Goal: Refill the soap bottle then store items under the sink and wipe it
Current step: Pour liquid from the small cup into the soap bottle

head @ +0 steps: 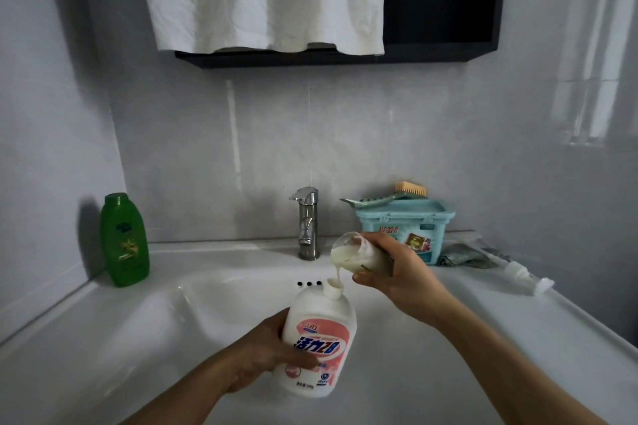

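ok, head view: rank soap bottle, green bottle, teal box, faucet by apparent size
1. soap bottle, though it is nearest the camera, which inflates it
2. teal box, partly behind the right hand
3. green bottle, taller than the box but narrower
4. faucet, clearly smallest

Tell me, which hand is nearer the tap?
Right. The right hand, holding a tilted cup, is just right of the tap; the left hand grips the soap bottle lower down, over the basin.
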Available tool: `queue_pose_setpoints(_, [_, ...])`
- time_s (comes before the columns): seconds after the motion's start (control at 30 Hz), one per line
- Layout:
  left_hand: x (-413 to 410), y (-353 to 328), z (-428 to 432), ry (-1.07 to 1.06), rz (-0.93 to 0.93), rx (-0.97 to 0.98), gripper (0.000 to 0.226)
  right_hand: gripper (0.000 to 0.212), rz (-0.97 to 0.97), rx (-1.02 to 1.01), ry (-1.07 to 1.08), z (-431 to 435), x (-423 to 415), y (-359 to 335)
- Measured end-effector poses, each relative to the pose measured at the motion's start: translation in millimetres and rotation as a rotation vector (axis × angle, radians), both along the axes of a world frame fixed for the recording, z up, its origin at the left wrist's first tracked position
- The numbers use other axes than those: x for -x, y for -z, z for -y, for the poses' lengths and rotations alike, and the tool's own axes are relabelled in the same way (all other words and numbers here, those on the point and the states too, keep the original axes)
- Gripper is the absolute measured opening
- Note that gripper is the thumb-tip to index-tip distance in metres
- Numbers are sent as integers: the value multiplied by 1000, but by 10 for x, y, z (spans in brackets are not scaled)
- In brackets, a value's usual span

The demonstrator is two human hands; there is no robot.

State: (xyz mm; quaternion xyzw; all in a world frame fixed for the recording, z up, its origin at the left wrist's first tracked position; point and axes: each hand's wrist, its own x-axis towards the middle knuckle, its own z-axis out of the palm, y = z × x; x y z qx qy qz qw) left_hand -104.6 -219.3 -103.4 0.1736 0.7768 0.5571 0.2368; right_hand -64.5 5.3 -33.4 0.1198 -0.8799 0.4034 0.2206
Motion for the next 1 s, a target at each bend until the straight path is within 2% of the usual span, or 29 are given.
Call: queue_pose_setpoints(1.0, [-20,2,-16,43,-62,-17,68,54,6,-18,-32,-11,35,50])
